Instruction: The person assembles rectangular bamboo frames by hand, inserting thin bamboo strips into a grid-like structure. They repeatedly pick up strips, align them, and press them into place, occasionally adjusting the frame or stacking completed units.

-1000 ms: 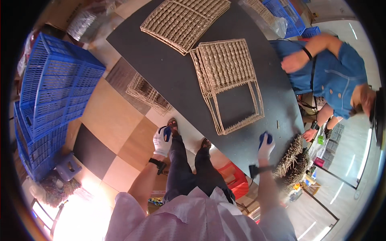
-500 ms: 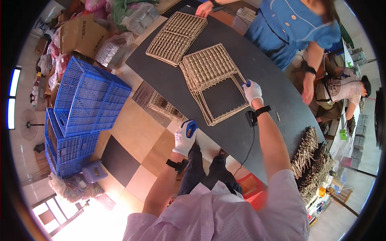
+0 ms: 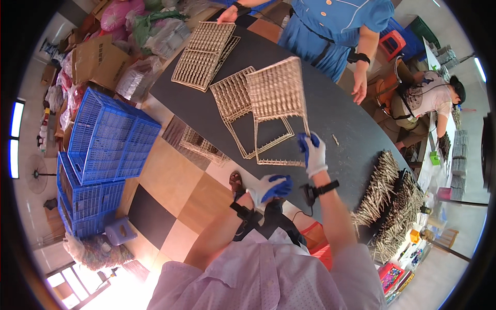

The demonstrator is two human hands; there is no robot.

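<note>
My right hand [image 3: 313,153], in a white glove with blue palm coating, grips the side of a tan woven frame [image 3: 276,90]. This frame has rows of twisted strands on its upper part and an open rectangle below; its top is tilted up and blurred. Beneath it and to its left, a similar woven frame [image 3: 232,95] lies on the dark table. My left hand [image 3: 272,187], gloved alike, hovers in front of the table edge, fingers loosely bent, with nothing visible in it. Farther left lies a stack of woven frames [image 3: 202,57], touched at its far edge by a co-worker's hand [image 3: 227,14].
The dark table [image 3: 356,134] has bundles of tan strands [image 3: 380,188] at its right end. Blue plastic crates [image 3: 111,137] stand on the left floor beside cartons [image 3: 98,62] and bags. A co-worker in blue [image 3: 320,39] stands across the table; another person [image 3: 429,98] sits farther right.
My right hand has lifted one woven frame off the other, raising and shifting it. My left hand has moved right and nearer my body. The co-worker and the far stack have shifted left in view.
</note>
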